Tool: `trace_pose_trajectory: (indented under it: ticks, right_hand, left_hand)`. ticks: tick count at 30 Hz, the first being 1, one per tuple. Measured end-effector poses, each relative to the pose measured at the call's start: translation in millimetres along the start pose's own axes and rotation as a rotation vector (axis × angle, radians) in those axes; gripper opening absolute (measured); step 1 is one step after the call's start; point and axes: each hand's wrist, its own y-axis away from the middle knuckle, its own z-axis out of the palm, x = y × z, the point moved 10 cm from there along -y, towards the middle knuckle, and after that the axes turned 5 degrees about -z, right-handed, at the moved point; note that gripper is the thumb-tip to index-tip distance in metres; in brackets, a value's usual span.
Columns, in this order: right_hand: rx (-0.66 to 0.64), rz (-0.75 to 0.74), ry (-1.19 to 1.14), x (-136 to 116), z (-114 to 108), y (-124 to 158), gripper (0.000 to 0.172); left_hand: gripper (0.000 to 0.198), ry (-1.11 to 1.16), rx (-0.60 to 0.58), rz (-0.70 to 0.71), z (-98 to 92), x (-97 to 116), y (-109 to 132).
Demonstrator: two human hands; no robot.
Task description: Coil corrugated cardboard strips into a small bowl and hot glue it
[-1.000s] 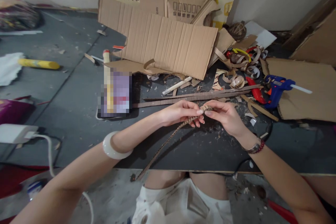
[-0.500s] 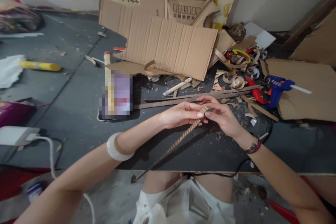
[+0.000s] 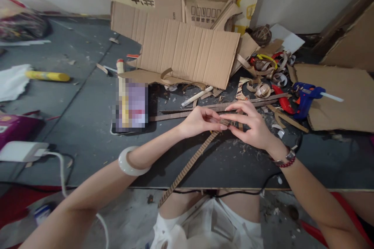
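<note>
A long narrow strip of corrugated cardboard (image 3: pixel 188 165) runs from the table's front edge up to my two hands over the dark table (image 3: pixel 87 124). My left hand (image 3: pixel 201 121) pinches the strip's upper end between thumb and fingers. My right hand (image 3: pixel 248 124) meets it from the right, fingers closed on the same end of the strip. A white bangle sits on my left wrist, a red bead bracelet and a watch on my right.
A big corrugated cardboard sheet (image 3: pixel 187 50) lies behind the hands, long strips (image 3: pixel 216 107) just beyond them. A blue glue gun (image 3: pixel 306 95) rests on cardboard at right, beside curled offcuts (image 3: pixel 265 81). A yellow tube (image 3: pixel 48 76) and white charger (image 3: pixel 22 151) lie left.
The strip has turned so its ribbed face shows and its lower end has swung right, over the table edge. Both hands have shifted slightly, the right hand's fingers now more spread over the end.
</note>
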Motion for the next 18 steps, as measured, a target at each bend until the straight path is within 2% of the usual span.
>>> trace_pose_trajectory:
  ticks: [3, 7, 11, 18]
  right_hand:
    - [-0.006, -0.066, 0.058, -3, 4, 1, 0.030]
    - [-0.051, -0.039, 0.029, 1, 9, 3, 0.019]
    - [-0.100, 0.069, -0.095, 8, 13, 4, 0.013]
    - [-0.034, 0.340, -0.368, 30, 20, 10, 0.016]
  left_hand:
    - [0.023, -0.087, -0.020, 0.013, 3.5, 2, 0]
    - [0.019, -0.126, -0.121, -0.035, 11.0, -3, 1]
    - [0.023, -0.093, -0.288, -0.117, 21.9, -10, 5]
    - [0.034, 0.081, -0.338, -0.183, 24.0, -13, 7]
